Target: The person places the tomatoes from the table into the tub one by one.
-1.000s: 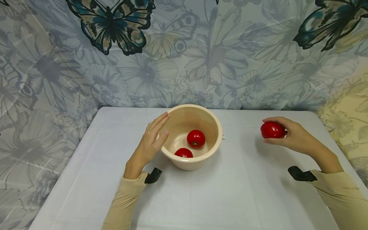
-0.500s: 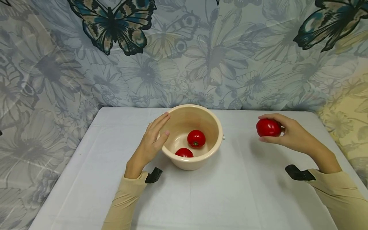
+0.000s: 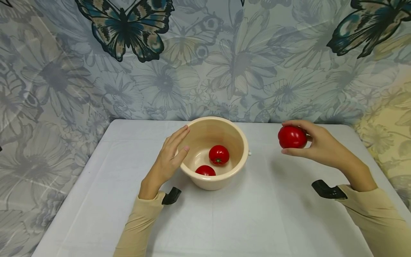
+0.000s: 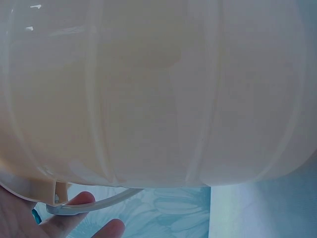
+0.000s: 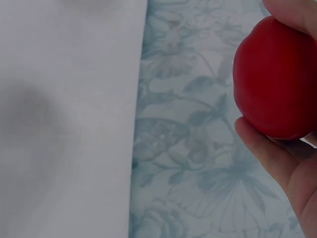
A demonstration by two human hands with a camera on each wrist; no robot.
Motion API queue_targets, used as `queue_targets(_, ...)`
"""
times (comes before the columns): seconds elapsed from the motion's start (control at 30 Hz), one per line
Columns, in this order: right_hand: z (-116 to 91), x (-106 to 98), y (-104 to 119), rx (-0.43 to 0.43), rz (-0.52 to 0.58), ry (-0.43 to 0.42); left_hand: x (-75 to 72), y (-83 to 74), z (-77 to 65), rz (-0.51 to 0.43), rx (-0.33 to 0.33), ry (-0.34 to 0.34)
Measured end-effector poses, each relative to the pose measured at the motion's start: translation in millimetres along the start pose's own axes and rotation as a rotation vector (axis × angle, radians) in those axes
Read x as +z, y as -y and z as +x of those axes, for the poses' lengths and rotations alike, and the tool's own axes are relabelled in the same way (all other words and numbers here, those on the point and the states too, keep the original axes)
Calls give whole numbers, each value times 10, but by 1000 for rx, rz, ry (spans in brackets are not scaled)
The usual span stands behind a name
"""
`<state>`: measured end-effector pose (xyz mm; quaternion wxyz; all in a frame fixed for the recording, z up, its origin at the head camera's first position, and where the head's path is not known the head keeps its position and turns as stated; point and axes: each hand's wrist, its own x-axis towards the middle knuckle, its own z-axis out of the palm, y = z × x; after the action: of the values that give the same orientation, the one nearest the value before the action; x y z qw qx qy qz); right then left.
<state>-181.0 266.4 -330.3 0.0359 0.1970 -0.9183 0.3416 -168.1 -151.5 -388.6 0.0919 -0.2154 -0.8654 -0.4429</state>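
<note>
My right hand (image 3: 321, 144) grips a shiny red tomato (image 3: 292, 137) between thumb and fingers, raised above the white table at the right. In the right wrist view the tomato (image 5: 277, 79) fills the space between the fingertips. A cream plastic bucket (image 3: 236, 169) stands upright at the middle of the table. Inside it lie two more red tomatoes, one (image 3: 219, 155) with its green stem showing and another (image 3: 206, 170) partly hidden by the near rim. Against the bucket's left side rests my left hand (image 3: 167, 159), fingers straight and thumb at the rim.
The white cloth-covered table (image 3: 257, 221) ends at the back against a floral and butterfly fabric (image 3: 244, 64). A pale curved handle (image 4: 104, 203) hangs on the bucket's far side in the left wrist view, close by the fingers.
My right hand has carried the tomato left and a little upward, toward the bucket. The left hand, the bucket and the tomatoes inside stay where they were.
</note>
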Motion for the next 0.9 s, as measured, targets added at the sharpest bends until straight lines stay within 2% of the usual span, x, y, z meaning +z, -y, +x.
queue_targets(0.13,32,8,107,17,29,-10,-5,0,-2,-1,0,1)
queue_targets(0.23,60,17,188,-3,38,-25,-6,0,-2,-3,-1,1)
queue_targets(0.9,252,185,523,-254,94,-58,-2,1,-1,1,-2,-1)
